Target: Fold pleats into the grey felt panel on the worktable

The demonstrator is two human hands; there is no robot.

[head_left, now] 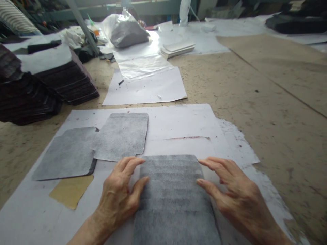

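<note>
In front of me lies an overlapping row of grey, felt-like sheets (173, 197), stepped one behind another on white paper. My left hand (121, 190) is at its left edge, thumb on the side and fingers at the far left corner. On the opposite edge, my right hand (230, 190) touches the far right corner with its fingertips, its thumb lower on the side. The sheets sit between both hands. Further left, a loose grey piece (122, 136) partly overlaps another grey piece (67, 154). A tan scrap (73, 190) pokes out below them.
Tall stacks of dark sheets (68, 81) stand at the left. Beyond the white work paper (184, 119) lie another white sheet (148, 90), clear plastic film, a small white stack (177, 48) and a filled plastic bag (127, 32). A dark pile (296, 23) is at the far right.
</note>
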